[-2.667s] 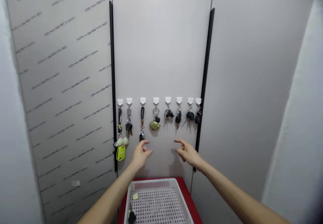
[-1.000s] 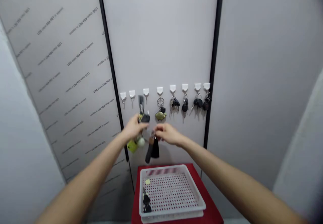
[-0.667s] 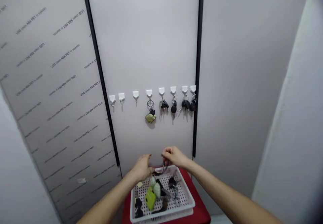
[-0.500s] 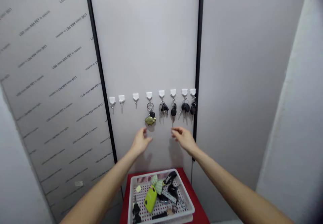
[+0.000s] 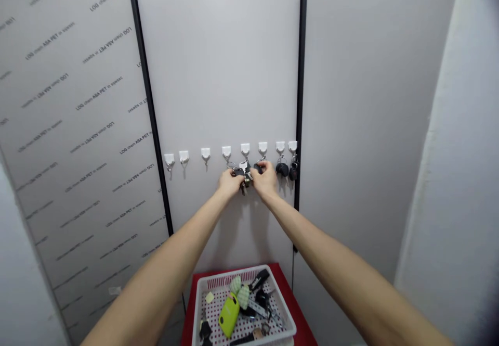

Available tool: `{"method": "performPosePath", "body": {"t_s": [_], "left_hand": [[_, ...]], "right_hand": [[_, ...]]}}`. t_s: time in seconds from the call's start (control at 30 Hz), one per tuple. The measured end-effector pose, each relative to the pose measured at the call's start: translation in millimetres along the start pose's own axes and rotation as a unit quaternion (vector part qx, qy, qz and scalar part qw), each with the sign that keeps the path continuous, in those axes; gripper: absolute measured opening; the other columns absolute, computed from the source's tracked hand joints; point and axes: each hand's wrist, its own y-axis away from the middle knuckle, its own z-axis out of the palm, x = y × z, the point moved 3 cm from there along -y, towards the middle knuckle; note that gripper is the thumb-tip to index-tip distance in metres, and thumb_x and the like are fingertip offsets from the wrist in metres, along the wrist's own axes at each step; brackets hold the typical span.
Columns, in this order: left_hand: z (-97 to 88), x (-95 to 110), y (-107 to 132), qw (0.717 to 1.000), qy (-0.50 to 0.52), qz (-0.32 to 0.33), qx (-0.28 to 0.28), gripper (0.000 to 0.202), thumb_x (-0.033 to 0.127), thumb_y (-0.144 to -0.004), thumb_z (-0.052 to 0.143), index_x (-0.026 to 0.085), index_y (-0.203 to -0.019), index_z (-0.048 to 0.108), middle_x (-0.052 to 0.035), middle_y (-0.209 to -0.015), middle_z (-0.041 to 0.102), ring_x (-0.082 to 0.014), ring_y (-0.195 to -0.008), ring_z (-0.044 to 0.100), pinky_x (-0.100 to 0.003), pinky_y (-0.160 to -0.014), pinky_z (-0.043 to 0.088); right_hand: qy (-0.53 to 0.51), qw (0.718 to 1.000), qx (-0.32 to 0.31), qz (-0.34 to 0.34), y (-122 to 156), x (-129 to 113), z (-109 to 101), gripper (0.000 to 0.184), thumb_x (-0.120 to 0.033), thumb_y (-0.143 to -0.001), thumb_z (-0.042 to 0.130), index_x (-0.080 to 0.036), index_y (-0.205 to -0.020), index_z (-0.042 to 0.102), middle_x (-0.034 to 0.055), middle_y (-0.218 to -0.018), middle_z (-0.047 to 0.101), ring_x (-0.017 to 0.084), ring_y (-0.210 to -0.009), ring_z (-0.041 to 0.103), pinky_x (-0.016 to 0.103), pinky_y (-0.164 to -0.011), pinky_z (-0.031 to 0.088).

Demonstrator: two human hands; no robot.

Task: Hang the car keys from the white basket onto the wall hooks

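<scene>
A row of white hooks (image 5: 205,153) runs across the pale panel. At the middle hooks, my left hand (image 5: 229,183) is closed on a bunch of keys (image 5: 244,166) with black heads, pulled to one side under its hook. My right hand (image 5: 266,180) has its fingers bent around the right side of the same keys, close to the neighbouring black key fob (image 5: 258,168). The greenish fish-shaped charm is mostly hidden behind the fingers. Further right hang two more key bunches, one with black fobs (image 5: 282,169) and one beside the black strip (image 5: 293,170).
Below stands a white perforated basket (image 5: 290,321) on a red surface (image 5: 303,330). In it lie a lime-green case (image 5: 229,315), a checked bow (image 5: 243,296), a black strap (image 5: 259,280) and assorted keys. Black vertical strips (image 5: 300,75) border the panel.
Both hands have moved up and inward from below the hooks to the middle keys. My fingers have closed on them, and the keys and charm have shifted together.
</scene>
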Motion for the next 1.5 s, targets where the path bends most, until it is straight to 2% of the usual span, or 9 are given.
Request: {"method": "performPosePath", "body": {"t_s": [0.13,0.3,0.6,0.87,1.0,1.17,1.27,1.37,1.5], "left_hand": [[-11.0,14.4,5.0,0.998,0.048,-0.031,-0.017,0.007,0.012,-0.053,0.048,0.015,-0.059,0.047,0.0052,-0.043,0.043,-0.0046,-0.038,0.040,-0.016,-0.040,0.029],[-6.3,10.3,9.5,0.984,0.107,-0.118,-0.076,0.010,0.018,-0.054,0.050,0.014,-0.053,0.041,0.0071,-0.037,0.036,-0.0026,-0.031,0.032,-0.015,-0.034,0.021],[-11.1,26.6,10.0,0.980,0.121,-0.105,-0.121,0.017,0.026,-0.060,0.048,0.014,-0.051,0.039,0.0071,-0.036,0.034,-0.0019,-0.029,0.030,-0.014,-0.032,0.019],[-40.0,40.8,4.3,0.992,0.007,-0.096,-0.076,0.011,0.014,-0.056,0.049,0.013,-0.048,0.042,0.0061,-0.034,0.034,-0.0023,-0.029,0.029,-0.016,-0.033,0.017],[-51.7,44.5,-0.9,0.994,-0.048,-0.083,-0.059,0.009,0.016,-0.055,0.050,0.012,-0.049,0.046,0.0057,-0.034,0.034,-0.0026,-0.029,0.029,-0.017,-0.033,0.018],[-62.4,67.2,-19.1,0.987,-0.149,-0.051,-0.040,0.010,0.021,-0.058,0.048,0.011,-0.055,0.048,0.0056,-0.035,0.033,-0.0036,-0.031,0.030,-0.017,-0.034,0.021],[-58.3,73.5,-25.6,0.968,-0.248,-0.039,-0.028,0.013,0.023,-0.057,0.047,0.011,-0.057,0.051,0.0045,-0.033,0.033,-0.0054,-0.031,0.030,-0.019,-0.035,0.022],[-50.9,67.8,-24.3,0.944,-0.320,-0.040,-0.069,0.014,0.022,-0.055,0.047,0.011,-0.058,0.054,0.0039,-0.031,0.032,-0.0064,-0.031,0.030,-0.020,-0.036,0.023],[-50.2,65.9,-23.8,0.942,-0.332,0.001,-0.041,0.018,0.022,-0.056,0.044,0.012,-0.062,0.058,0.0044,-0.030,0.031,-0.0064,-0.033,0.031,-0.019,-0.038,0.025]], "right_hand": [[-0.025,1.000,-0.018,0.002,-4.3,0.2,1.2,0.024,-0.025,-0.057,0.041,-0.017,-0.079,0.046,0.0004,-0.067,0.052,0.011,-0.061,0.048,0.023,-0.058,0.037],[-0.038,0.999,-0.013,0.020,13.1,-4.3,13.5,0.023,-0.026,-0.057,0.042,-0.017,-0.077,0.046,0.0014,-0.071,0.053,0.012,-0.065,0.047,0.024,-0.063,0.037],[-0.167,0.981,0.014,0.093,10.2,-16.0,21.4,0.023,-0.027,-0.053,0.046,-0.015,-0.073,0.045,-0.0007,-0.061,0.050,0.009,-0.054,0.046,0.021,-0.051,0.040],[-0.356,0.923,-0.003,0.143,-1.8,-41.7,-2.3,0.017,-0.007,-0.052,0.043,-0.017,-0.066,0.040,-0.0081,-0.044,0.042,0.004,-0.039,0.043,0.017,-0.043,0.040],[-0.356,0.927,-0.006,0.121,-1.8,-43.1,-6.6,0.015,-0.006,-0.052,0.043,-0.016,-0.063,0.041,-0.0091,-0.042,0.041,0.003,-0.037,0.043,0.016,-0.041,0.040],[-0.358,0.931,-0.002,0.071,-30.5,-62.7,-16.5,0.014,-0.005,-0.053,0.043,-0.015,-0.063,0.040,-0.0095,-0.040,0.042,0.003,-0.037,0.043,0.015,-0.039,0.039],[-0.352,0.934,-0.037,0.043,-44.6,-83.3,-21.2,0.014,-0.005,-0.054,0.042,-0.015,-0.062,0.040,-0.0097,-0.039,0.041,0.003,-0.037,0.043,0.016,-0.041,0.040],[-0.319,0.940,-0.117,0.029,-33.0,-90.6,-22.8,0.013,-0.005,-0.053,0.043,-0.015,-0.062,0.041,-0.0094,-0.041,0.042,0.003,-0.037,0.044,0.018,-0.042,0.041],[-0.234,0.941,-0.235,0.075,29.3,-50.6,-17.4,0.014,-0.004,-0.052,0.042,-0.014,-0.062,0.042,-0.0087,-0.044,0.045,0.004,-0.038,0.045,0.019,-0.044,0.041]]}}
